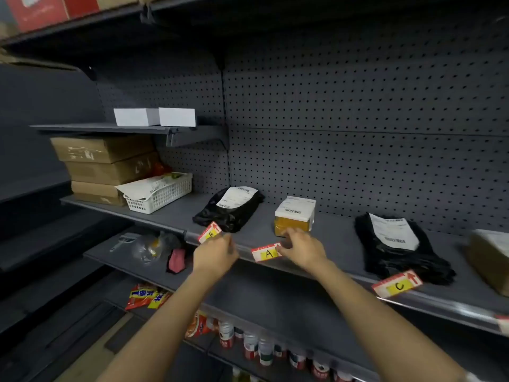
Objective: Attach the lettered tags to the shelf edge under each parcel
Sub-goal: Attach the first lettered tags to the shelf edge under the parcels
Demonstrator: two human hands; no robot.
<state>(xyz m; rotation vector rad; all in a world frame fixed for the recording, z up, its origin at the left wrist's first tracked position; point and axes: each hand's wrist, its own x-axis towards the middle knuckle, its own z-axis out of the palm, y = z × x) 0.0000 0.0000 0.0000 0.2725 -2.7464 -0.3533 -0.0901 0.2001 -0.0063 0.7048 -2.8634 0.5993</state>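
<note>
Three parcels lie on the grey shelf (pixel 325 244): a black bag (pixel 230 213) at left, a small yellow box (pixel 294 216) in the middle, a larger black bag (pixel 396 249) at right. Tag B (pixel 210 232) is tilted at the shelf edge below the left bag, pinched in my left hand (pixel 214 255). Tag A (pixel 266 252) sits on the edge under the yellow box, and my right hand (pixel 301 248) grips its right end. Tag C (pixel 397 283) hangs on the edge under the right bag. Another tag (pixel 503 322) shows partly at the far right.
A brown parcel (pixel 489 260) is cut off at the right. A white basket (pixel 161 193) and stacked cardboard boxes (pixel 102 166) stand at the left. The shelf below holds a red item (pixel 176 260) and a plastic bag (pixel 148 246); snack packets and cans sit lower.
</note>
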